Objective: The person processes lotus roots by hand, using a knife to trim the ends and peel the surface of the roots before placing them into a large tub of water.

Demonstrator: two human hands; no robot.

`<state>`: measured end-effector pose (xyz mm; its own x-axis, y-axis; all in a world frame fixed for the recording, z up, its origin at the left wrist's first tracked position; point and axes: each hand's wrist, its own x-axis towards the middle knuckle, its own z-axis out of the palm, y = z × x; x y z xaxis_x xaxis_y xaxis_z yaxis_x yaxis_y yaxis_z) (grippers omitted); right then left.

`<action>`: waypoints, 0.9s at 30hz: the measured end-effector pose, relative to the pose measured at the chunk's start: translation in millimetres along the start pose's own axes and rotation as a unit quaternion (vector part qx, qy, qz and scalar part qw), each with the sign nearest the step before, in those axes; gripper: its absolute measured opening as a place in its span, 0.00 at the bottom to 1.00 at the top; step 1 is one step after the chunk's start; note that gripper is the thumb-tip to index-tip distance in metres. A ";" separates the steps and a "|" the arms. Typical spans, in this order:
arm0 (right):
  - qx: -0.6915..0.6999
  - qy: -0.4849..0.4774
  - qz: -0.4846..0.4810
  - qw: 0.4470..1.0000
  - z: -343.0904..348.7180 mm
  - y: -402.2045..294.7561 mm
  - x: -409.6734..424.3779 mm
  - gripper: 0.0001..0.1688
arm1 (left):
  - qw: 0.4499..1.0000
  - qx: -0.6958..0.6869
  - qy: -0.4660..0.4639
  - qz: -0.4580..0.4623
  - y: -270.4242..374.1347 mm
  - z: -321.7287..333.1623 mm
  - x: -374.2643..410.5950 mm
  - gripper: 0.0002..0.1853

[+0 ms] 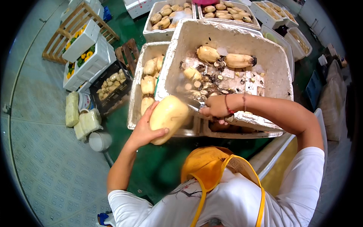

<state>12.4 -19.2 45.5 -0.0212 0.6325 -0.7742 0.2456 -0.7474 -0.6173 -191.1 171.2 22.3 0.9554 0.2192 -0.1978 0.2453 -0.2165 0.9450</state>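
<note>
My left hand (pixel 144 129) grips a large pale, smooth lotus root section (pixel 169 117), its thumb across the lower end. Held over the near left corner of a worn white foam box (pixel 263 39), the root is tilted. In my right hand (pixel 217 105) is a metal-bladed tool (pixel 194 104), whose blurred blade points at the root's right side; whether it is a knife or a peeler I cannot tell. Inside the box lie a lotus root (pixel 208 54) with skin on, another lotus root (pixel 239 60) with a dark end, and many cut trimmings (pixel 210 83).
More foam boxes of lotus roots stand left (pixel 148 85) and behind (pixel 166 17). Farther left are a black crate (pixel 110 85) of pale roots, foam boxes of peppers (pixel 85 56), a wooden pallet (pixel 63 32) and a white bucket (pixel 100 141). A yellow-filled tub (pixel 273 170) sits at my right.
</note>
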 end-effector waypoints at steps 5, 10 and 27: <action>0.169 0.158 -0.220 0.948 -17.3 31.6 -18.3 0.27 | 0.999 -0.016 -0.023 0.042 25.7 1.2 24.3 0.49; 0.183 0.339 -0.328 0.863 -41.6 52.4 -14.1 0.33 | 0.986 0.082 -0.085 0.116 56.3 40.9 85.6 0.49; 0.545 0.422 -0.295 0.661 -51.5 253.2 -107.2 0.24 | 0.933 -0.312 -0.128 -0.124 117.8 270.8 239.7 0.34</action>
<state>126.8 -265.8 -20.6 0.8602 0.4237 -0.2837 -0.4187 0.2694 -0.8672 111.3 -59.4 15.7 0.9092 -0.0633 -0.4116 0.3979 0.4237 0.8137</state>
